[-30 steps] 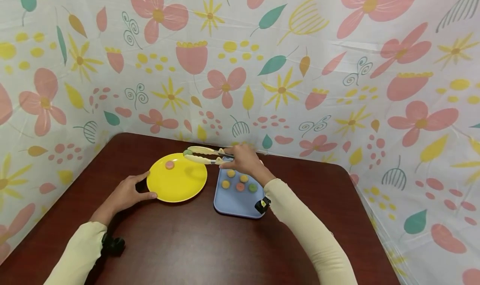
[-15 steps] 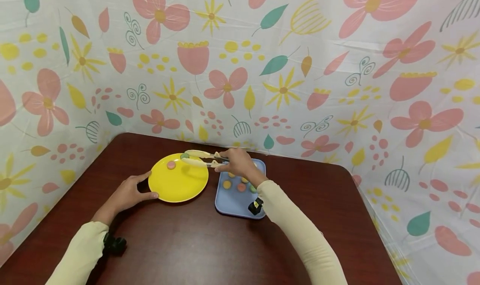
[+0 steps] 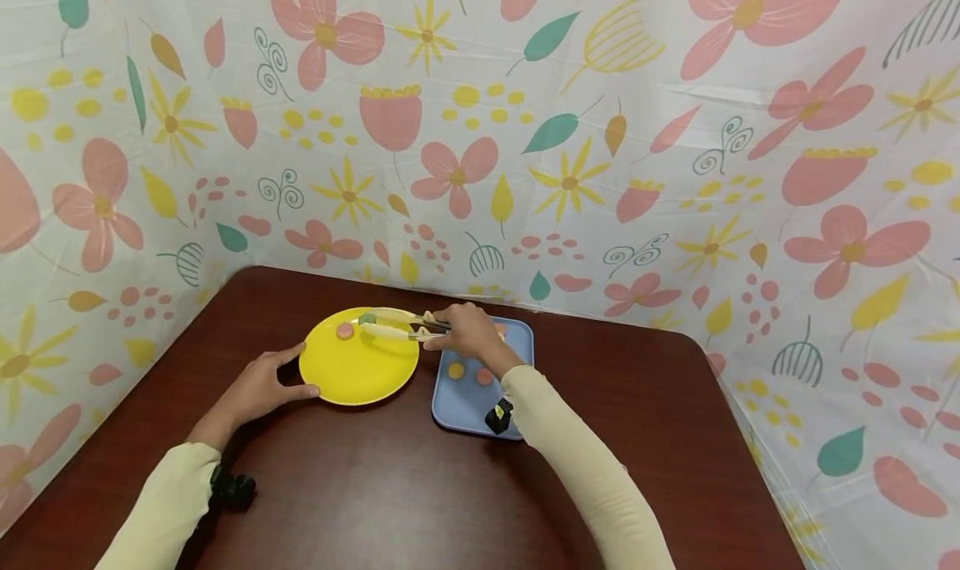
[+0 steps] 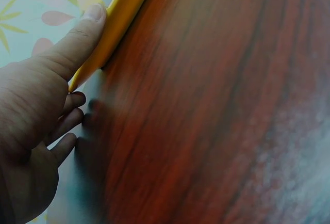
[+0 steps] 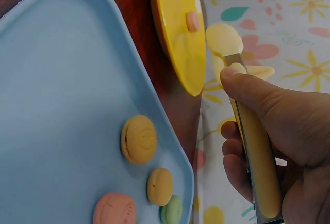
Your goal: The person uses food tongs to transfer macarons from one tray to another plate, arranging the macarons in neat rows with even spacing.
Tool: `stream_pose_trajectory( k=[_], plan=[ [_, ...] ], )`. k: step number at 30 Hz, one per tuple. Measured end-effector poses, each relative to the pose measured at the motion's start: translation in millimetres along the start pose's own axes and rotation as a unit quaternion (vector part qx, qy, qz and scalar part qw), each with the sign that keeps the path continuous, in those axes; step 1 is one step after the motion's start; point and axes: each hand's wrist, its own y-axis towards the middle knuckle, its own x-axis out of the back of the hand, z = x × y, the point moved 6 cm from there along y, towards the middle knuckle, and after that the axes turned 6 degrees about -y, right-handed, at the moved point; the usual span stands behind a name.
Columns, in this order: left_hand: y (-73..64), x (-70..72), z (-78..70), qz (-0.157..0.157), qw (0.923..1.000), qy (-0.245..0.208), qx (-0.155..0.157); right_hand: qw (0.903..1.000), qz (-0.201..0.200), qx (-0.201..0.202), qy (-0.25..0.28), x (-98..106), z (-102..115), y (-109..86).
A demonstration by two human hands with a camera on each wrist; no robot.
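My right hand (image 3: pixel 472 331) grips a pair of cream-tipped tongs (image 3: pixel 387 332). Between the tong tips is a green macaron (image 3: pixel 367 320), over the far part of the yellow plate (image 3: pixel 356 374); I cannot tell whether it touches the plate. Close by, a pink macaron (image 3: pixel 345 331) lies on the plate. With thumb and forefinger spread, my left hand (image 3: pixel 255 387) touches the plate's left rim. The left wrist view shows the thumb (image 4: pixel 82 38) against the rim and the other fingers loosely bent. Under the right forearm, a blue tray (image 3: pixel 468 407) holds several macarons, partly hidden.
Yellow macarons (image 5: pixel 138 139), a pink macaron (image 5: pixel 114 211) and a green macaron (image 5: pixel 171 210) lie on the tray in the right wrist view. The brown wooden table (image 3: pixel 360 487) meets a flower-print curtain (image 3: pixel 570 137) behind and at both sides.
The right hand has brought the tongs and green macaron slightly left and lower, further over the plate. The left hand keeps its place at the rim.
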Motion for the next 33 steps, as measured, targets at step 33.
stream_pose_trajectory(
  k=[33],
  plan=[
    [-0.5,0.0,-0.4,0.002,1.0,-0.002,0.001,1.0,0.003,0.0,-0.005,-12,-1,5.0]
  ],
)
